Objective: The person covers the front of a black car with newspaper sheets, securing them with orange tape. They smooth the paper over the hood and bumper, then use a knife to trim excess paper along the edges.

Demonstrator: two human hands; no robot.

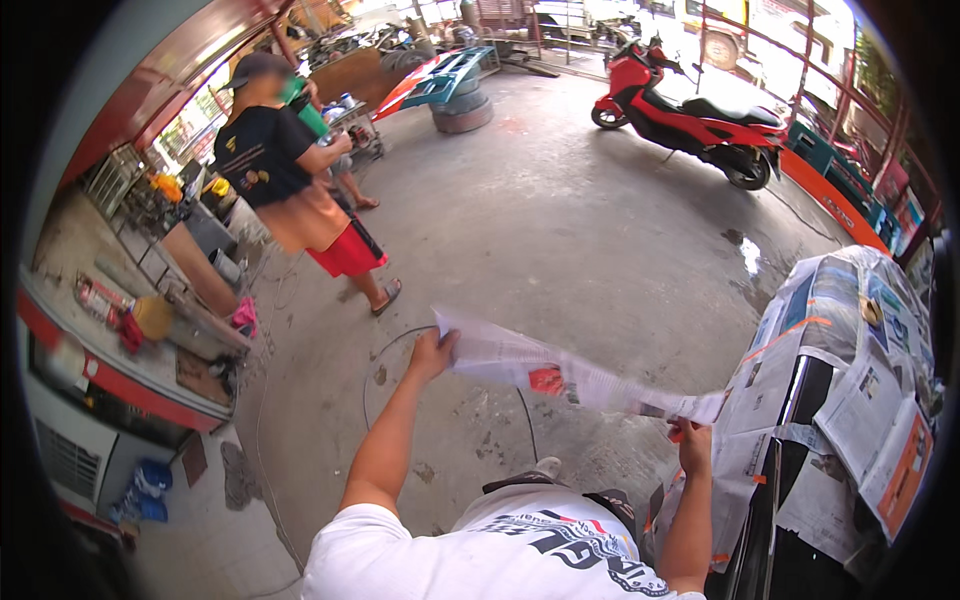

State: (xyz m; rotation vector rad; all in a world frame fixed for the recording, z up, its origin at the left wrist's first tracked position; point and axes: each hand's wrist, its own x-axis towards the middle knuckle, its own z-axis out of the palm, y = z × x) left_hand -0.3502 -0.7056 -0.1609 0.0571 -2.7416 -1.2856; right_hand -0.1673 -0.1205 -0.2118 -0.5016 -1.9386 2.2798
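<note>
A long sheet of newspaper [560, 372] stretches across in front of me, held up off the floor by its two ends. My left hand [433, 353] is closed on its left end, out over the concrete. Close to the papered vehicle, my right hand [690, 432] grips the other end. On my right stands a dark vehicle body [788, 400], largely covered with newspaper sheets [840, 330] and strips of orange tape [790, 335]. A black glossy strip of the body shows between the sheets.
A person [290, 170] in a cap and red shorts stands ahead on the left. A red scooter [690, 115] is parked at the far right. Stacked tyres [463, 110] carry a teal panel [455, 75]. A thin hose [372, 365] lies on the floor. A cluttered bench [150, 330] lines the left.
</note>
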